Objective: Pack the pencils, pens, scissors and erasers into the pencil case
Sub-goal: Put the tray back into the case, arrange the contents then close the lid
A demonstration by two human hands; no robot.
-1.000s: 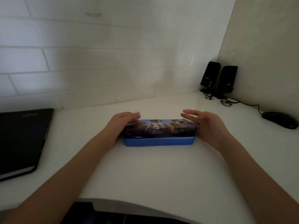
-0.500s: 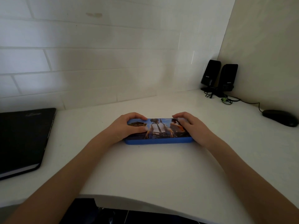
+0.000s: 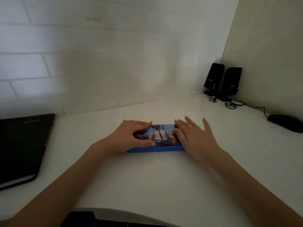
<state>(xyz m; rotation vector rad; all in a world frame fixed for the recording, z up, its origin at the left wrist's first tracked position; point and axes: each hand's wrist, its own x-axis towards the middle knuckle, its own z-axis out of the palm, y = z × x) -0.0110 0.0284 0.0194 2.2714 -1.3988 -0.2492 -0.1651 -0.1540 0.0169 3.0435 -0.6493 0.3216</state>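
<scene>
My left hand lies flat on the left end of the closed blue pencil case, fingers straight and close together, thumb along its near edge. My right hand rests spread on its right end. The case lies mid-desk. Farther off: laptop left, mouse and speakers right.

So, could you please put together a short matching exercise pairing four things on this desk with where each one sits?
Things:
1. pencil case
2. laptop
3. speakers
4. mouse

Places:
A. far right edge of the desk
B. back right corner
C. middle of the desk, under both hands
D. left side of the desk

Pairs: 1-C, 2-D, 3-B, 4-A
</scene>
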